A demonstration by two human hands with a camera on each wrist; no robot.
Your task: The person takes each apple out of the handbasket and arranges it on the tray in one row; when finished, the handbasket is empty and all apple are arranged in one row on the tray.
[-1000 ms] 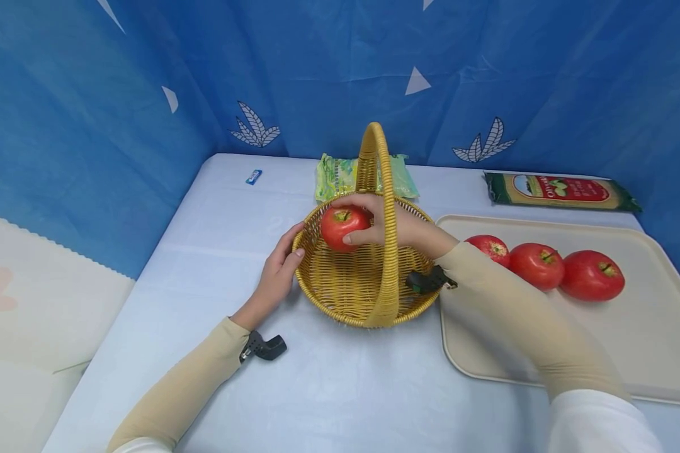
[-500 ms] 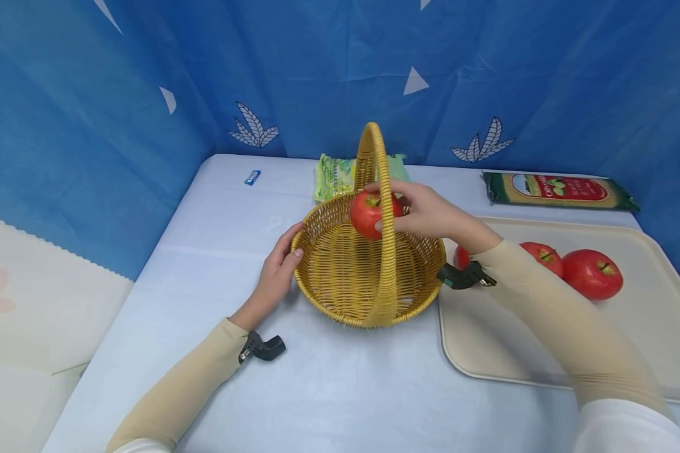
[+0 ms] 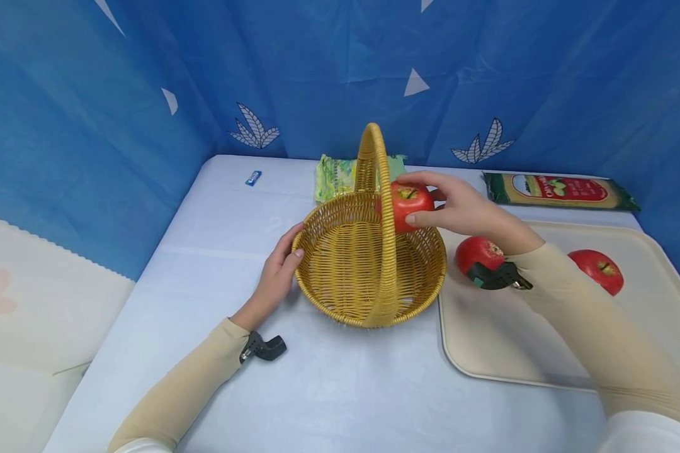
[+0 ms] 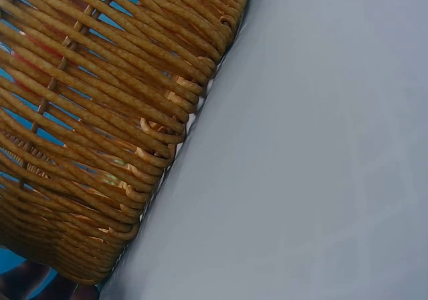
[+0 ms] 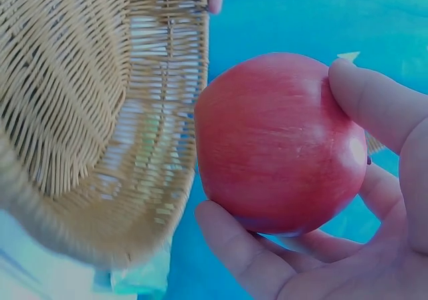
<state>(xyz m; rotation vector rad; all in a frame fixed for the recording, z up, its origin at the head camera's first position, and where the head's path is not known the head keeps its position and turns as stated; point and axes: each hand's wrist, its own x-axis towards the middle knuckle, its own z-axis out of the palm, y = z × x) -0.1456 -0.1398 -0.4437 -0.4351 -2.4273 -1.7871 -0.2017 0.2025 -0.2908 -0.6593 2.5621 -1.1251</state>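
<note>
My right hand holds a red apple above the right rim of a yellow wicker basket, beside its tall handle. In the right wrist view, thumb and fingers curl around the apple, and the basket lies to its left. My left hand grips the basket's left rim, thumb on the near side. The left wrist view shows the woven outer wall close up, with dark fingertips at the lower left corner. Inside the basket only its woven bottom shows.
On the right, a beige tray bears a speckled red apple and another red apple. Behind it lies a long green-and-red packet. A green packet sits behind the basket, and a small blue wrapper lies far left.
My right hand has carried the apple from inside the basket rightward, past the handle, to above the right rim. The left hand and basket have stayed put. My forearm now covers the tray's middle apple.
</note>
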